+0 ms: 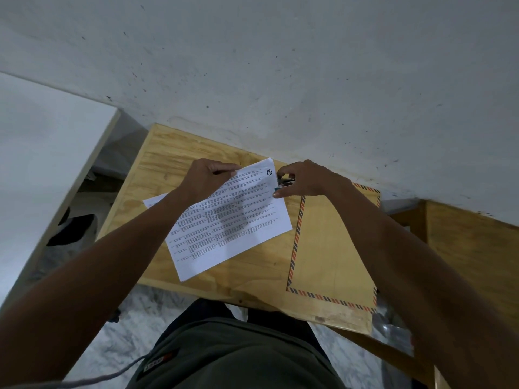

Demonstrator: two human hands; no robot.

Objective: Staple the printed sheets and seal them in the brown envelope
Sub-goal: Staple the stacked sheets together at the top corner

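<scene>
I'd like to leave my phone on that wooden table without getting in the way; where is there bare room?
Bare wood lies along the near edge of the table, between the printed sheets and the envelope. The far left corner is bare too. It is crowded where both hands meet at the stapler.

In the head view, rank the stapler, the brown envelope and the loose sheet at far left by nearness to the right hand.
1. stapler: held in the right hand, at the printed sheets' corner.
2. brown envelope: on the table just below that hand.
3. loose sheet: far left, beyond the left hand.
</scene>
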